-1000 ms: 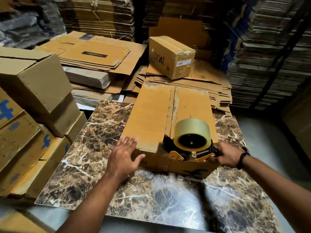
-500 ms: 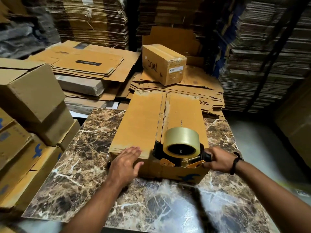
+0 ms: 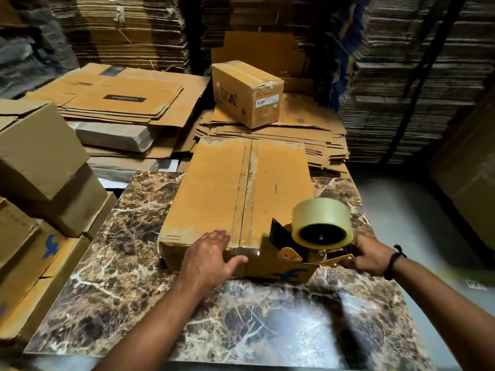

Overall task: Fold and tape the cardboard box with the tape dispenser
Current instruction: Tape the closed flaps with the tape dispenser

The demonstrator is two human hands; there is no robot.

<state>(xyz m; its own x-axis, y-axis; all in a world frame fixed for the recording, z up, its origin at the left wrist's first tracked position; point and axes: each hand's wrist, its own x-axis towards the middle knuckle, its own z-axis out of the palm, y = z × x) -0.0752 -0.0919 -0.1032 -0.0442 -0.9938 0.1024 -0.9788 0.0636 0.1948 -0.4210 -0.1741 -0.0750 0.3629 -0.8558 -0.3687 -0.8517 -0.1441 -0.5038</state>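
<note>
A long brown cardboard box (image 3: 227,188) lies lengthwise on the brown marble-patterned tabletop (image 3: 128,263), its two top flaps folded shut and meeting in a seam that runs from near to far. A glossy strip of clear film shows where that seam reaches the near edge. The left hand (image 3: 209,258) presses on the near end of the box just left of the seam, its fingers (image 3: 219,235) straight and close together on the top, the thumb spread over the near side face. The right hand (image 3: 369,257), with a dark band at its wrist, has its fingers curled tight round the handle of the black and yellow tape dispenser (image 3: 289,245), which carries a fat roll of clear tape and sits at the near right corner of the box, its front end on the top flap. Beyond the box, a small sealed carton (image 3: 246,95) stands on heaps of flattened cardboard sheets (image 3: 120,103). Stacked brown boxes (image 3: 40,156) crowd the left.
</note>
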